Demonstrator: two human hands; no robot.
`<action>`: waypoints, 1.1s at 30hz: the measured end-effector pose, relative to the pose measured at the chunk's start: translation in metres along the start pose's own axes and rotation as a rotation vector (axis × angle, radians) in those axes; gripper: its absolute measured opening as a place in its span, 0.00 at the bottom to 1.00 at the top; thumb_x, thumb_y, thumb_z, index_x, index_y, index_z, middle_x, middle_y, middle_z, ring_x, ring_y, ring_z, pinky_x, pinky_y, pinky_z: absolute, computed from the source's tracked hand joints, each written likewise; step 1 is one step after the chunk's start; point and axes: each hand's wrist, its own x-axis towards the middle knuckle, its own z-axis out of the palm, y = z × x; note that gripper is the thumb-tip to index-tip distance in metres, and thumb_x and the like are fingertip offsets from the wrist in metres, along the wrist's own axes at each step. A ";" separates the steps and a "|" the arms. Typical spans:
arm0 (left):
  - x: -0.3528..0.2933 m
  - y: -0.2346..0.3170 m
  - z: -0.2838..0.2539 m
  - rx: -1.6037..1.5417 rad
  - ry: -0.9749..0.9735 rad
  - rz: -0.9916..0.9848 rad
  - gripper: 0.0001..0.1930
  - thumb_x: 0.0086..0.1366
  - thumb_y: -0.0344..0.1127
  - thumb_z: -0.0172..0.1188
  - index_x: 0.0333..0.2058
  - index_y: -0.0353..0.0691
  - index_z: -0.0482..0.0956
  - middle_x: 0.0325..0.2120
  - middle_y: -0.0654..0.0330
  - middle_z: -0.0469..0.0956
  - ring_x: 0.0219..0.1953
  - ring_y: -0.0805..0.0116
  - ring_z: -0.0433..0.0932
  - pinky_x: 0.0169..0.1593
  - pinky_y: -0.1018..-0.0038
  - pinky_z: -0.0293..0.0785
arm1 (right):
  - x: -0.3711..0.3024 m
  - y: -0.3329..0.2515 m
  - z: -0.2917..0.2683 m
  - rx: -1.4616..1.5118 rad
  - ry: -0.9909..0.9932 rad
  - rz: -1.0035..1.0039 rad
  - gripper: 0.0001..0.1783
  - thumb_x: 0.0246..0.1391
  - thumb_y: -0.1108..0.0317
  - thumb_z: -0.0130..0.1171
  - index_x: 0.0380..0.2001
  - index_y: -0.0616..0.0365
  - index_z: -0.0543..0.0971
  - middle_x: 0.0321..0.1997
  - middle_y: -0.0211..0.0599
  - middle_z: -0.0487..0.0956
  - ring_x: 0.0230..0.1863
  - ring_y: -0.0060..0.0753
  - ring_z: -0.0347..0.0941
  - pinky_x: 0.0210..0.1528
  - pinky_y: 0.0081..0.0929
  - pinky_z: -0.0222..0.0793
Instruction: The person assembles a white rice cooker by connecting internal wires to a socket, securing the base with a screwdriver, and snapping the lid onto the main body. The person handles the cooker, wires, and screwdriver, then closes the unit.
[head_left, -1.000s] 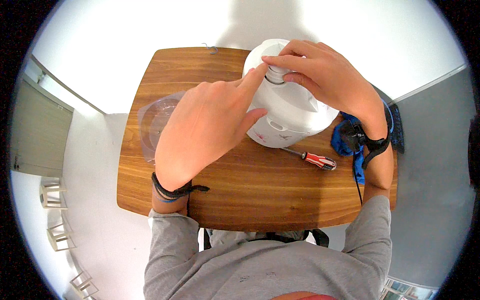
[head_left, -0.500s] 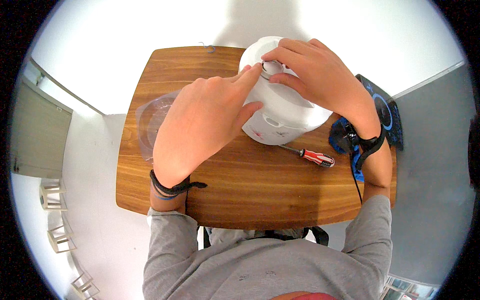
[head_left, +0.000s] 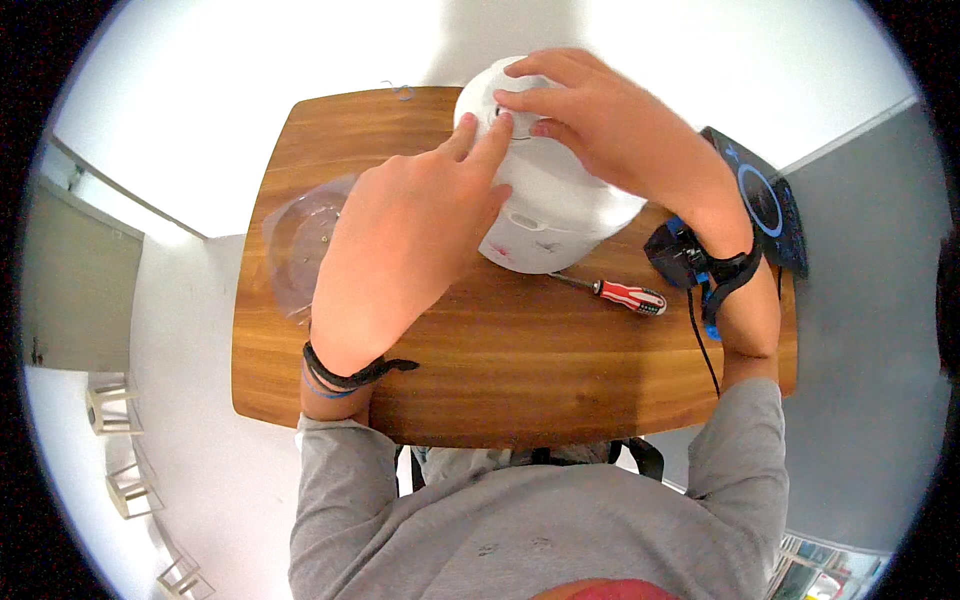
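A white rice cooker with a floral print on its side stands at the far middle of the table. On its lid is a round white steam vent cap, partly hidden by fingers. My right hand reaches over the lid from the right, thumb and fingers curled around the cap. My left hand comes from the left, index fingertip against the cap's near left edge and the other fingers apart. A red-and-white handled screwdriver lies just in front of the cooker, its tip close to the base.
A clear plastic tray holding tiny pieces lies left on the wooden table. A black-and-blue device with a cable sits under my right wrist. Behind it is a dark panel with a blue ring. A thin blue loop lies at the far edge.
The whole view has shifted slightly. My right index finger has moved across the cap, and my left index finger has bent closer to it. The cap stays on the lid.
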 end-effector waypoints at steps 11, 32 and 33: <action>-0.010 0.005 0.003 -0.006 -0.098 0.007 0.38 0.73 0.47 0.68 0.74 0.34 0.64 0.74 0.38 0.68 0.49 0.34 0.87 0.51 0.49 0.86 | -0.112 -0.002 -0.013 0.358 -0.153 0.435 0.71 0.50 0.49 0.83 0.87 0.45 0.46 0.92 0.50 0.42 0.91 0.59 0.36 0.89 0.54 0.41; -0.010 0.020 0.045 0.238 -0.188 0.147 0.34 0.75 0.52 0.65 0.73 0.44 0.71 0.77 0.33 0.58 0.76 0.12 0.54 0.76 0.35 0.64 | -0.042 0.024 0.111 0.446 0.145 0.245 0.56 0.73 0.70 0.64 0.87 0.44 0.37 0.89 0.56 0.48 0.84 0.60 0.57 0.85 0.48 0.56; -0.008 0.017 0.049 0.244 -0.197 0.125 0.34 0.75 0.53 0.64 0.73 0.43 0.71 0.77 0.33 0.59 0.76 0.12 0.53 0.76 0.35 0.63 | -0.045 0.026 0.101 0.467 0.074 0.262 0.55 0.73 0.68 0.63 0.87 0.45 0.38 0.89 0.56 0.51 0.84 0.59 0.58 0.84 0.48 0.56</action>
